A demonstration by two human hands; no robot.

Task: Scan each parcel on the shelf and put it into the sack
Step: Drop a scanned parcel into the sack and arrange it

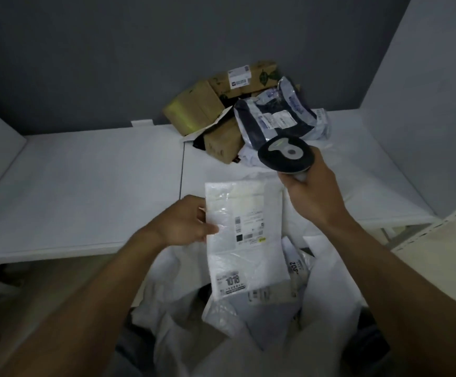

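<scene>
Grey wall [112, 50] backs a white shelf [85, 186], and the dim light leaves much of it hard for us to read. Most label print is blurred. On the white parcel [248, 235] we make out only "1018" on the lower sticker.

Our left hand [186, 221] pinches that parcel by its left edge, thumb on the face and fingers hidden behind, with its lower end over the open mouth of the sack [330, 295]. Our right hand [316, 191] is curled round the scanner [286, 153]. Its handle is almost wholly covered, and we cannot tell where its dark head is aimed.

The sack's base is cut off below. Inside lie several white labelled packets [294, 270], one showing "502". At the back of the shelf sit brown cardboard boxes [194, 110], partly hidden by a dark blue and white mailer bag [275, 118] lying against them.
</scene>
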